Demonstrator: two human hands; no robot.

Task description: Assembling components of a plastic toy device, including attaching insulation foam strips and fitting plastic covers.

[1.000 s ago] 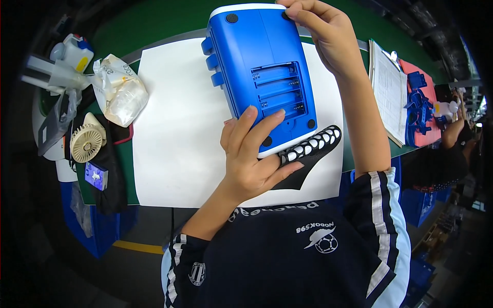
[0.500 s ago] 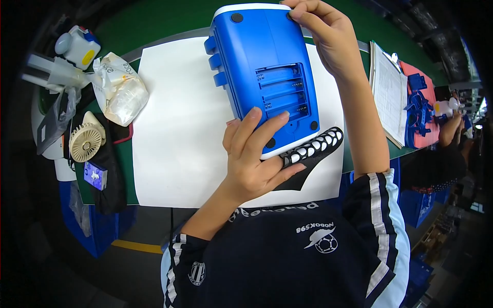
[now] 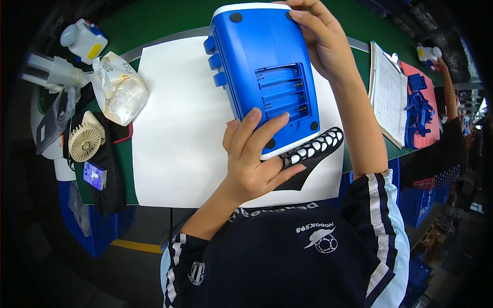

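Tilted up over a white sheet (image 3: 174,123) is a blue plastic battery-powered device (image 3: 257,43) with white edges, its underside facing me. Its battery compartment (image 3: 282,90) is uncovered, with bare slots and metal springs showing. Dark round feet sit near the corners, and blue tabs stick out along the left side. My left hand (image 3: 254,159) grips the lower left corner, fingertips on the blue face and thumb at the bottom edge. At the upper right corner, my right hand (image 3: 323,38) pinches the edge, its other fingers partly hidden behind. A black lattice-like piece (image 3: 313,149) shows below the device.
At left are a crumpled plastic bag (image 3: 120,92), a beige handheld fan (image 3: 86,141), a small purple box (image 3: 95,175) and a white container (image 3: 84,41). At right lie a clipboard with papers (image 3: 387,95) and blue parts (image 3: 420,110) on pink material. A co-worker's hand (image 3: 442,64) touches another white container (image 3: 427,53).
The blue device and my left hand stay nearly still; my right hand shifts slightly left on the corner. The left white container has shifted. The co-worker's arm and the right container are farther away.
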